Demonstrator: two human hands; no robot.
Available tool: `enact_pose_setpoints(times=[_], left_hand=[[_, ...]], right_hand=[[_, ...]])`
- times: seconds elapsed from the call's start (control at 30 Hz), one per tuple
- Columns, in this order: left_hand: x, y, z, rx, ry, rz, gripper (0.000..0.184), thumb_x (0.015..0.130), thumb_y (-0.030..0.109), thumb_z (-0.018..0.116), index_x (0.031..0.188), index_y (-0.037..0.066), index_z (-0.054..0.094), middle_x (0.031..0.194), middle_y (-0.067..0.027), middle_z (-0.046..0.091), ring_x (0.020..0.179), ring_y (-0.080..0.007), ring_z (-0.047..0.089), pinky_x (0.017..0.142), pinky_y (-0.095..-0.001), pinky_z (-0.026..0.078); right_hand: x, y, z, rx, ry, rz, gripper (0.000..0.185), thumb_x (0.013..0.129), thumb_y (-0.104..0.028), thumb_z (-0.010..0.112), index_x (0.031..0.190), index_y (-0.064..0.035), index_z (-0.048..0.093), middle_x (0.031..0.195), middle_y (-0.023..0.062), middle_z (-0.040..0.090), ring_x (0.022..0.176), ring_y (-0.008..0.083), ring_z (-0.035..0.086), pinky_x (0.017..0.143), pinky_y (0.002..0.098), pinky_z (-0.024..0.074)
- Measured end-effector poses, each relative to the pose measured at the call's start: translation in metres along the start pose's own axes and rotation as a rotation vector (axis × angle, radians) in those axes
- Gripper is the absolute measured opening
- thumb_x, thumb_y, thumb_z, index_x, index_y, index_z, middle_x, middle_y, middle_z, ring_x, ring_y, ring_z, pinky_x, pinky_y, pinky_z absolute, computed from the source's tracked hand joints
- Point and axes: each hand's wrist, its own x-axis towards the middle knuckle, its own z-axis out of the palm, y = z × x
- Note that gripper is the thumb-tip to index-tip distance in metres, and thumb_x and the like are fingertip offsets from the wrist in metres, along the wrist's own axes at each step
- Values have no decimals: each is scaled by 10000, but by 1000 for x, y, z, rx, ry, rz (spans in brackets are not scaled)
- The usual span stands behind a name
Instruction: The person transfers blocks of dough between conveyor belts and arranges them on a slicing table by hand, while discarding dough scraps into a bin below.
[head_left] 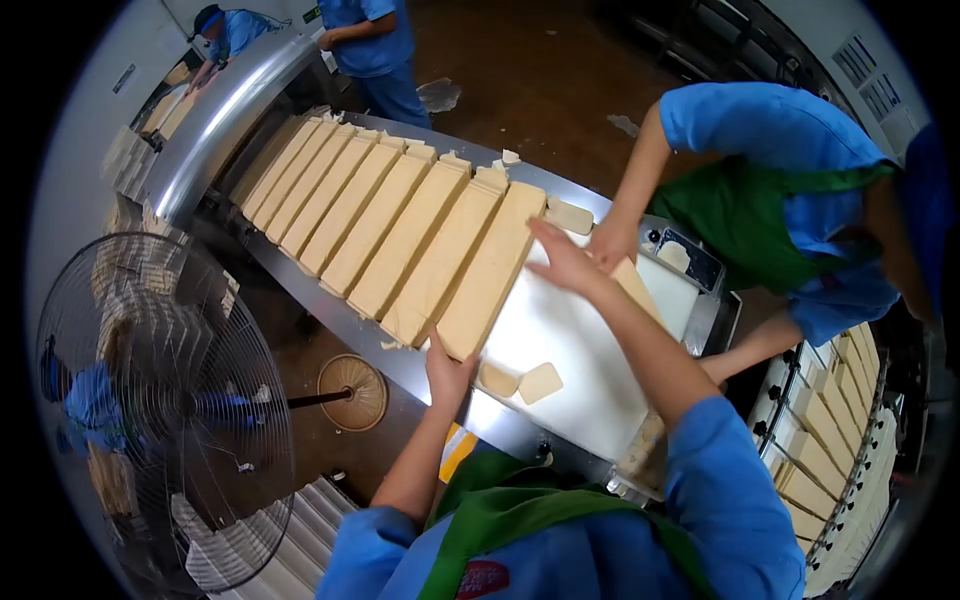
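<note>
The end block [495, 268] lies between the fingertips of the left hand [449, 372], which touch its near end, closure not discernible, and those of the right hand [572, 262], spread apart at its far end, the block's long axis running from hand to hand.

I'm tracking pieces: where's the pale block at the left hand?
In the head view, the pale block lies near centre, at the row's right end, between another block and the white surface; the left hand touches its near end.

Pale yellow block [493, 268], white board [578, 350]
</note>
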Motion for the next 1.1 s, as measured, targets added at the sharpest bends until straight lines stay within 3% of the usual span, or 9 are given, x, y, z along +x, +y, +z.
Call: enact_pose_setpoints(times=[0.17, 0.33, 0.5, 0.7, 0.77, 0.83, 0.9, 0.97, 1.1], left_hand=[[1, -7, 4, 242, -114, -64, 983, 715, 134, 747, 1454, 24, 108, 963, -321, 534, 907, -460, 557, 794, -447, 475], [2, -1, 1, 252, -164, -2, 952, 666, 154, 764, 1422, -31, 217, 998, -334, 555, 913, -454, 559, 808, -454, 470], [5, 13, -10, 417, -399, 168, 889, 635, 164, 766, 1389, 82, 302, 963, -298, 552, 899, -452, 569, 792, -470, 486], [20, 44, -10, 625, -775, 375, 893, 626, 149, 772, 1363, 234, 275, 1086, -273, 483, 915, -466, 571, 769, -494, 511], [23, 42, -4, 693, -837, 433, 919, 627, 165, 791, 1376, 187, 259, 1108, -295, 467, 913, -463, 576, 784, -479, 513], [19, 33, 5, 706, -770, 419, 975, 611, 202, 823, 1384, 121, 235, 1132, -321, 448, 934, -457, 572, 817, -468, 503], [6, 47, 23, 731, -727, 378, 998, 599, 220, 837, 1382, 92, 232, 1127, -329, 452, 942, -460, 566, 826, -467, 495], [-3, 49, 30, 783, -700, 342, 1023, 587, 238, 851, 1380, 64, 230, 1123, -336, 456, 949, -462, 560, 835, -465, 486], [-4, 37, 37, 703, -665, 381, 984, 572, 238, 856, 1356, 52, 290, 1132, -316, 482, 999, -467, 527, 848, -461, 466]], right_hand=[[102, 52, 7, -293, -67, 316, 831, 708, -215, 671, 1410, 7, 284, 1493, 199, 229, 1398, 356, 164, 1128, 385, 224], [97, 68, 30, -175, 30, 386, 682, 659, -187, 647, 1293, -28, 452, 1269, 187, 506, 1206, 325, 463, 1021, 402, 375], [-53, 99, -3, -68, 446, 548, 542, 738, -371, 680, 1169, -59, 579, 1039, 160, 621, 1018, 316, 573, 923, 391, 448], [-276, 98, -5, 979, 813, 742, 168, 817, -109, 708, 966, -55, 652, 821, -33, 631, 785, 50, 581, 726, 201, 473], [-305, 87, -12, 972, 787, 862, 221, 805, -77, 701, 1014, -42, 636, 961, 41, 636, 921, 130, 594, 817, 254, 470], [-303, 49, -38, -318, 961, 934, 485, 747, -81, 734, 1195, -43, 552, 1193, 129, 551, 1103, 226, 529, 931, 322, 430], [-291, 64, -9, 178, 839, 778, 775, 645, -158, 786, 1328, -89, 428, 1311, 225, 406, 1188, 333, 444, 992, 374, 385], [-276, 4, -11, -96, 256, 782, 969, 534, -267, 856, 1366, -145, 374, 1346, 258, 357, 1149, 358, 480, 960, 387, 417], [-295, -5, -2, -144, 364, 846, 975, 504, -276, 862, 1353, -167, 395, 1272, 278, 388, 1077, 377, 513, 885, 394, 465]])
